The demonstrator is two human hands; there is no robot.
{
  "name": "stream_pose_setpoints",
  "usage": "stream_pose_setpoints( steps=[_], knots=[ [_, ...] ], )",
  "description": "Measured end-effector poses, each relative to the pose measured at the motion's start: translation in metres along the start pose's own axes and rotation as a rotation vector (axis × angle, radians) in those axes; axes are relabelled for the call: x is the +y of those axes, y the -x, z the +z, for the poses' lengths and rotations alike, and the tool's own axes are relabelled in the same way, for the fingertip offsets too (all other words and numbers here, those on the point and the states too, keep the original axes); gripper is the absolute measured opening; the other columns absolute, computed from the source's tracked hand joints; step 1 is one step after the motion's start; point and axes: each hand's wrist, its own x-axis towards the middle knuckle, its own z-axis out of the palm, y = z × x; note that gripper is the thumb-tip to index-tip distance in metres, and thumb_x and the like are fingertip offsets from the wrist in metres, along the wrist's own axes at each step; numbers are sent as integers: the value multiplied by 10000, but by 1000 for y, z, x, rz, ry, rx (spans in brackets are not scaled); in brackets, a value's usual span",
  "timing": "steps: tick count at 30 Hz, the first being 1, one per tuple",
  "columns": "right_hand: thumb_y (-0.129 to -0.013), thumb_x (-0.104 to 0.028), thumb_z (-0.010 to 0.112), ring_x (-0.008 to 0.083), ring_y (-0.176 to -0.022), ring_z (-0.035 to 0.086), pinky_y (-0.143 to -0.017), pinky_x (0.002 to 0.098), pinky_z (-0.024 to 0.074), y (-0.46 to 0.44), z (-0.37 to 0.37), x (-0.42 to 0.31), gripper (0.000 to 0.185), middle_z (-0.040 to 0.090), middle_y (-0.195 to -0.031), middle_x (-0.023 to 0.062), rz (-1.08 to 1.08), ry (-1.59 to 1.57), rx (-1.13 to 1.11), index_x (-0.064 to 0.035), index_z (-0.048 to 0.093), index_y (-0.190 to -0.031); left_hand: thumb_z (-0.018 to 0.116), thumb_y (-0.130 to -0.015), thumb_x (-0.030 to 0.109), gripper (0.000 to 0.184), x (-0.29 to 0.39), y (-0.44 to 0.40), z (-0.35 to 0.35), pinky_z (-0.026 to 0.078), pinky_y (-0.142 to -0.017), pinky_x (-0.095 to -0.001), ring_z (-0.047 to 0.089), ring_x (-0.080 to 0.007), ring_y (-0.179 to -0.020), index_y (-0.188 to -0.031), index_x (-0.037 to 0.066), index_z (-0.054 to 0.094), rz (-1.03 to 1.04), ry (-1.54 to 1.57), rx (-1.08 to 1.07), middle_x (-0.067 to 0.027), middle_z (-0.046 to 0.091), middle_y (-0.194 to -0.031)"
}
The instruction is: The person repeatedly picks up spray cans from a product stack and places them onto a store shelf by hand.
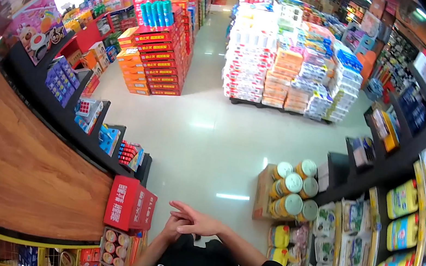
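Indoors — glossy floor [194, 147], stacked goods [249, 56], touching hands [202, 223]

Brightly lit from ceiling tubes [422, 14] near two o'clock; blown out near ten; glare-streaked on floor [194, 149] near five; bowed, black-vignetted at edges.

Red box [130, 204] — white lettering on visible faces — just beside wooden counter [27, 160].

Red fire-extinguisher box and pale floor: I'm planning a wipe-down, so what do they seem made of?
Fire-extinguisher box: probably painted sheet metal, smooth red finish, judging by flat panels and crisp edges; plastic is possible.
Floor: likely ceramic or stone tile, polished, judging by the bright streaks of light reflected in it.
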Motion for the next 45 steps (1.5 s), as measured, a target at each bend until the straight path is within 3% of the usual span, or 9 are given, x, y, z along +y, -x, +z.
stream_pose_setpoints(
  steps=[2, 6, 7, 9, 20, 25, 33, 44, 45],
  knots=[
    [-864, -367, 723, 308, -1455, 259, -1150, 433, 279, -39, -33, 1, 993, 165, -1595, 165, 11, 25, -32, -30, 78, -1538, 509, -904, 91, 260, 8, -34, -23, 529, -851, -351, 636, -221, -1006, -1113, -25, 608, 58, 126, -28, -125, 643, -1053],
    [-856, -393, 731, 314, -1442, 285, -1141, 420, 297, -126, -103, -18, 1003, 212, -1572, 197, 35, 97, -82, -16, 95, -1534, 493, -900, 125, 292, 32, -118, -78, 518, -845, -354, 636, -232, -981, -1116, -29, 613, 309, -468, 93, -133, 643, -1045],
    [-856, -400, 730, 319, -1437, 294, -1138, 413, 304, -149, -117, -22, 1002, 227, -1563, 212, 38, 98, -80, -9, 102, -1532, 495, -896, 127, 295, 42, -138, -92, 519, -836, -354, 636, -233, -972, -1117, -28, 615, 329, -438, 93, -134, 642, -1044],
    [-848, -409, 737, 320, -1431, 306, -1134, 406, 311, -197, -147, -38, 1004, 255, -1551, 219, 67, 123, -58, -5, 120, -1529, 507, -888, 146, 303, 71, -183, -119, 523, -811, -347, 635, -223, -952, -1114, -25, 615, 124, 155, 68, -128, 640, -1037],
    [-861, -307, 746, 297, -1415, 343, -1130, 399, 319, -394, -297, -91, 970, 224, -1577, 179, 44, 147, -65, 4, 111, -1525, 564, -917, 157, 223, 223, -373, -196, 528, -829, -322, 628, -196, -988, -1084, 13, 599, 81, 17, 217, -75, 620, -1055],
    [-861, -253, 750, 289, -1408, 357, -1109, 389, 347, -486, -381, -90, 942, 236, -1577, 155, 6, 48, -69, -5, 127, -1524, 581, -925, 142, 214, 260, -469, -249, 535, -842, -319, 640, -214, -993, -1107, 29, 582, 228, 318, 153, -76, 616, -1065],
    [-831, -275, 774, 307, -1399, 372, -1096, 396, 369, -657, -534, -154, 975, 268, -1559, 171, -43, 153, -46, 0, 138, -1517, 560, -898, 83, 171, 369, -672, -332, 541, -680, -298, 646, -176, -791, -1062, 44, 587, 182, 326, 381, -69, 632, -914],
    [-814, -368, 781, 322, -1415, 343, -1112, 404, 346, -812, -687, -196, 1045, 313, -1523, 247, -88, 263, 8, 31, 114, -1512, 613, -844, 85, 150, 470, -857, -428, 512, -669, -269, 632, -172, -789, -955, -9, 650, 219, 79, 215, -81, 645, -914],
    [-813, -373, 781, 321, -1414, 345, -1113, 404, 346, -823, -699, -197, 1049, 321, -1518, 248, -84, 279, 27, 32, 111, -1512, 554, -902, 164, 197, 478, -875, -443, 539, -752, -302, 648, -186, -883, -1009, 18, 635, 323, -191, 54, -73, 643, -935]
  ],
)
